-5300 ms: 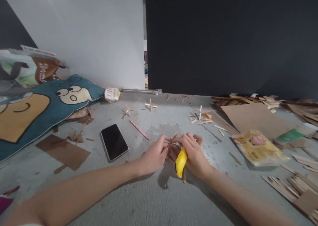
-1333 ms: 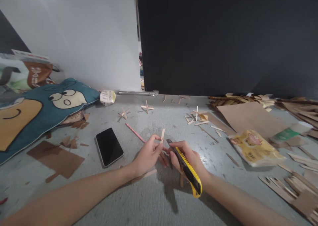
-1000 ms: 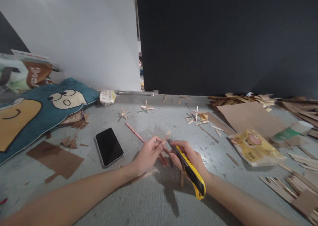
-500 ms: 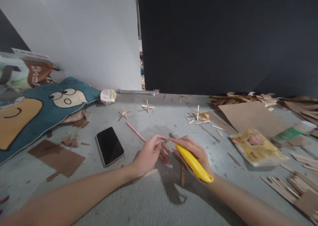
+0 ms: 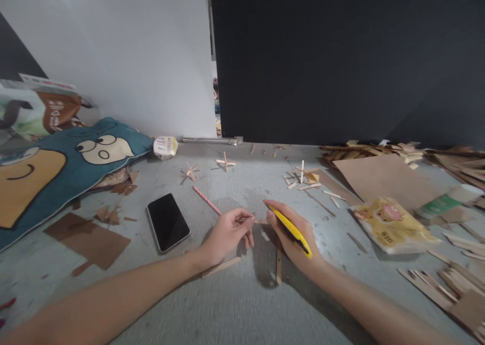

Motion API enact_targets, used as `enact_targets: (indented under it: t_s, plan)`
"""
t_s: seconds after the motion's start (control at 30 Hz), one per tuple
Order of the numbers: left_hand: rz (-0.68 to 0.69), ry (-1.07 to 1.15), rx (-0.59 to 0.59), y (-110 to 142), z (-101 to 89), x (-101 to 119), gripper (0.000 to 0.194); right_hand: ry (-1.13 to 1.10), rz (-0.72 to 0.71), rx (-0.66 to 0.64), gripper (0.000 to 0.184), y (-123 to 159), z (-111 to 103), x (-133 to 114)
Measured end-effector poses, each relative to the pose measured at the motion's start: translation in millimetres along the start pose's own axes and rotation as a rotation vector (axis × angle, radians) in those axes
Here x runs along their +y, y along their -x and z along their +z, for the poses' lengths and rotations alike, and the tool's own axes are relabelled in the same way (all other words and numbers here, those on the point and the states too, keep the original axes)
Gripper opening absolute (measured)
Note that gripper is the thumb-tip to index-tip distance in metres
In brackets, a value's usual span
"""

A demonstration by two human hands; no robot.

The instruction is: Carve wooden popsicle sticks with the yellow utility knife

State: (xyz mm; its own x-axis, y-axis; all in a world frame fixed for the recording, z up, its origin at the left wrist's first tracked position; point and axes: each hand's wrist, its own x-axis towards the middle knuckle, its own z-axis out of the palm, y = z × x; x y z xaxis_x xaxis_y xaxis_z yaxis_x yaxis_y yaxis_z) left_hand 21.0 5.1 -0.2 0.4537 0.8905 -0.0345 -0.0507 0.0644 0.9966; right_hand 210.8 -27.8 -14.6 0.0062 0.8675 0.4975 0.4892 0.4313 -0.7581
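Note:
My right hand (image 5: 301, 239) is closed around a yellow utility knife (image 5: 291, 228), whose ridged handle slants across it; I cannot make out the blade. The fingertips of my left hand (image 5: 227, 234) pinch a thin wooden stick piece (image 5: 260, 221) that spans the gap to my right hand. Under the right hand lies a narrow brown strip (image 5: 279, 266) on the grey table (image 5: 212, 309). A flat craft stick (image 5: 223, 267) rests beside my left wrist. Just beyond the left hand is a pink patterned pencil (image 5: 205, 198).
To the left are a black-screened phone (image 5: 167, 223), brown cardboard (image 5: 89, 239) and a blue cushion (image 5: 113, 155). Small crossed-stick shapes (image 5: 226, 162) stand farther back. At right are cut sticks (image 5: 308, 186), a yellow tissue pack (image 5: 394, 226), a paper cup (image 5: 447, 202) and loose craft sticks (image 5: 432, 289).
My right hand has turned and tilted the knife, so less of its yellow handle and no blade shows. The hands are slightly farther apart, with the stick piece now visible between them.

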Motion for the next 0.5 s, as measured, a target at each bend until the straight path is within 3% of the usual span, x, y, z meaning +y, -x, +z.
enact_targets:
  t_s: [0.2,0.4,0.5]
  plan:
    - [-0.029,0.072,-0.030,-2.5,-5.6,1.7,0.050,0.011,-0.098,-0.251,0.039,4.6,-0.1,0.9]
    - [-0.012,0.175,0.074,-0.5,-2.6,-1.1,0.056,0.061,-0.125,-0.044,0.021,4.5,-0.9,-7.3]
    - [-0.083,0.149,0.045,0.8,-1.9,-1.2,0.058,0.086,-0.088,-0.046,0.016,3.4,-1.9,-10.8]
